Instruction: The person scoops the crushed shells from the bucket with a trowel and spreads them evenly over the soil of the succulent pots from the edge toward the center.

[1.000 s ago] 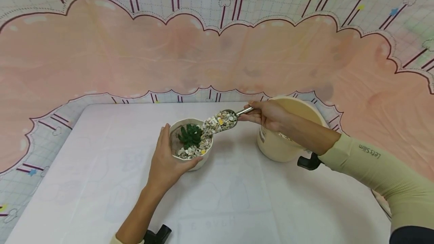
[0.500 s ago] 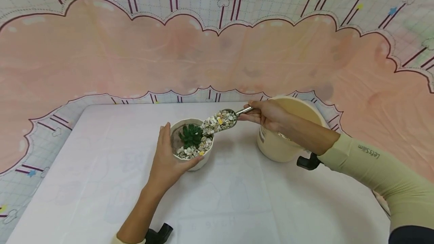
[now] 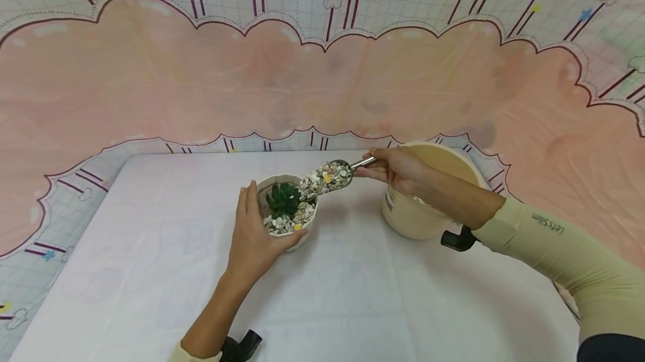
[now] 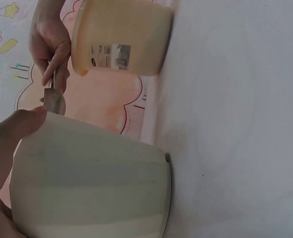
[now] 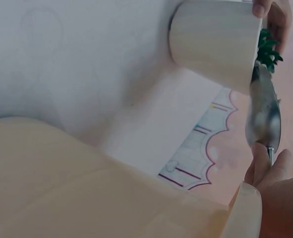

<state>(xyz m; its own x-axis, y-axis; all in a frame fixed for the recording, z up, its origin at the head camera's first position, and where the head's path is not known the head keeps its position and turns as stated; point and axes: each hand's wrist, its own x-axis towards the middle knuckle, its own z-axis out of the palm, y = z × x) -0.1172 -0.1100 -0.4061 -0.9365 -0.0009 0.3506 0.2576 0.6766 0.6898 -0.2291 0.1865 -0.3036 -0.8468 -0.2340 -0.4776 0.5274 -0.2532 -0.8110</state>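
A small green succulent (image 3: 283, 200) grows in a white pot (image 4: 91, 178), with pale gravel (image 3: 289, 223) covering the near and right part inside. My left hand (image 3: 257, 239) grips this pot from its left, thumb over the near rim and fingers along the far left side. In my right hand (image 3: 398, 169) is the handle of a metal scoop (image 5: 265, 114), pinched between thumb and fingers. Mixed pebbles (image 3: 327, 178) fill the scoop, and its tip lies over the pot's right rim, close beside the succulent's leaves.
A cream bucket (image 3: 415, 219) with a printed label stands to the right, partly behind my right wrist. Some gravel shows inside it. The white tabletop (image 3: 322, 306) ends at the back against a pink patterned cloth (image 3: 302, 88).
The pot has shifted slightly right with my left hand, and its bare inner area looks narrower. The scoop and right hand stay nearly still.
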